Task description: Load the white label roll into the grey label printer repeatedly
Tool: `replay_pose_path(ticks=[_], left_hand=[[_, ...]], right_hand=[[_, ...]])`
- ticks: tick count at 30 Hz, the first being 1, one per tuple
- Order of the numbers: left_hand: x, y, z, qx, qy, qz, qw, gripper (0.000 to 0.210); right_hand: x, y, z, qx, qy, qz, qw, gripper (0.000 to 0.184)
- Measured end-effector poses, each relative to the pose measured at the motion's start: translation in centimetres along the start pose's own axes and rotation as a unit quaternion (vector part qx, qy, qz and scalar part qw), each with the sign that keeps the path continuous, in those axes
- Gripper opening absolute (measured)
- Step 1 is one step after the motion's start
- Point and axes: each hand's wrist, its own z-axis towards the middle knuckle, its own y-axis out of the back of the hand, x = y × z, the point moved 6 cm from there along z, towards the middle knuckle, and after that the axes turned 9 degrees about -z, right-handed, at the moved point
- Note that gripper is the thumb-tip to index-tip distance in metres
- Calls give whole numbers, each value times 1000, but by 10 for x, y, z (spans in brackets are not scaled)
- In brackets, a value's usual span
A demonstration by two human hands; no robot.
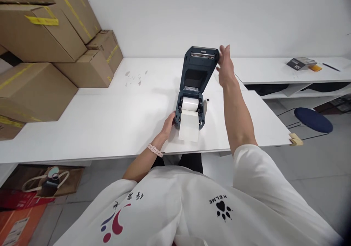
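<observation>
A dark blue label printer (177, 108) stands on the white table with its lid (199, 64) raised. Inside sits a white label roll (190, 103), and a strip of label paper (189, 125) runs from it over the printer's front edge. My left hand (168, 125) holds the printer's lower left side; its fingertips are partly hidden. At the lid's upper right corner is my right hand (226, 66), fingers stretched and apart, close against the edge. Whether it touches the lid I cannot tell. A small white roll (207, 100) lies just right of the printer.
Cardboard boxes (41, 30) with yellow tape are stacked on the table's left. At the right, a small dark box (300, 63) and an orange item (315, 67) lie on a lower white shelf top. A blue round stool (313, 119) stands beyond the table's right end.
</observation>
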Motion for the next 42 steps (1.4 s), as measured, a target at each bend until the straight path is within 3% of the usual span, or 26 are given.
replay_pose_path(ticks=[2,4,8,10,13,15,19,28,34,36,40,41,42], left_hand=[[1,4,6,23,17,-52,998,54],[2,10,12,33,42,-92,994,60],[-1,22,18,11,110,-138,984,73],[-10,22,21,1,123,-132,984,75],[-32,12,27,1,78,-58,995,69],[-46,-1,31,8,12,9,1000,68],[-53,-21,31,0,-83,114,990,74],[-30,-27,19,20,-65,63,996,72],[-33,-29,26,40,-85,67,993,69],[-30,-23,15,21,-72,71,995,71],[-16,9,-33,-130,-80,97,983,54],[-9,12,-44,-136,-68,106,983,44],[-1,9,-51,-91,-41,114,988,39]], right_hand=[[4,-6,9,22,-20,40,999,64],[9,-6,-11,-9,0,46,999,62],[5,-10,-104,-29,59,-14,998,68],[-1,-19,-152,-21,78,-50,995,61],[-8,-37,-201,-19,101,-120,987,42],[-14,-47,-217,-43,104,-162,980,42],[-26,-60,-227,-81,87,-200,973,51],[-45,-67,-238,-78,88,-193,974,52],[-47,-66,-235,-152,162,-132,966,42],[-47,-65,-235,-155,177,-124,964,39],[-44,-63,-235,-143,172,-123,967,37],[-44,-63,-235,-140,167,-128,967,38],[-44,-63,-235,-138,163,-134,968,38]])
